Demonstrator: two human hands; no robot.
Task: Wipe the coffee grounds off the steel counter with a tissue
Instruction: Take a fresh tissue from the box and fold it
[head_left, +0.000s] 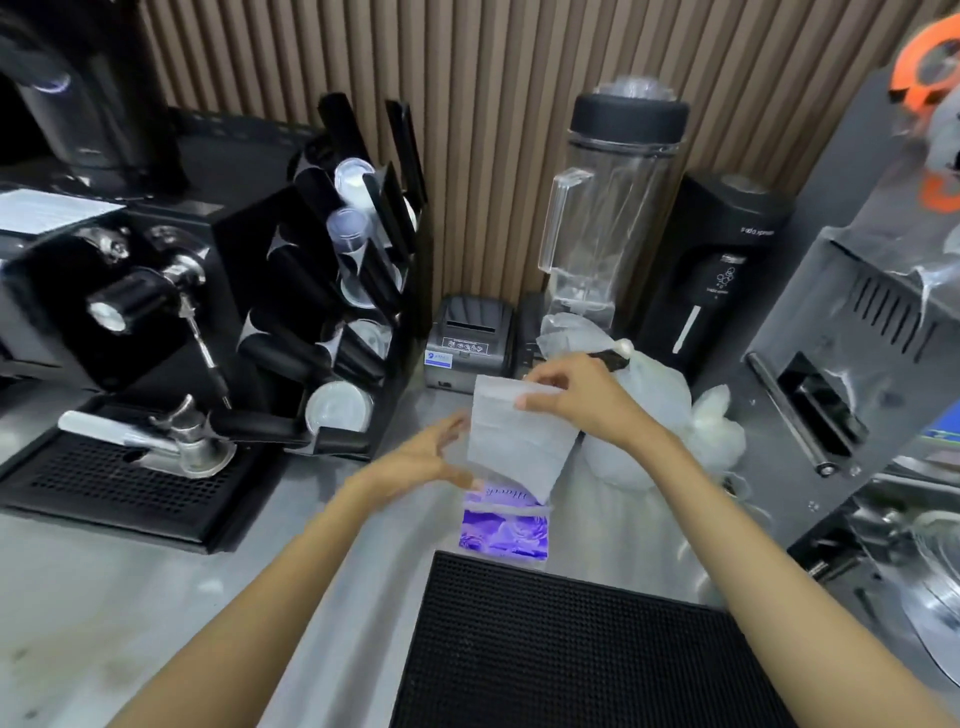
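Observation:
A white tissue (511, 436) hangs above a purple tissue pack (504, 530) that lies on the steel counter (171, 613). My right hand (582, 397) pinches the tissue's top edge between thumb and fingers. My left hand (426, 454) is beside the tissue's left edge, fingers spread and relaxed, the thumb near the pack's top. Faint dark smudges of coffee grounds show on the counter at the lower left (31, 670).
An espresso machine (104, 312) with a portafilter (192, 447) on its drip tray stands at the left. A black cup-and-lid rack (337, 291), receipt printer (467, 338), blender (608, 208), plastic bags (654, 415) and a sealing machine (857, 338) line the back. A black rubber mat (571, 649) lies in front.

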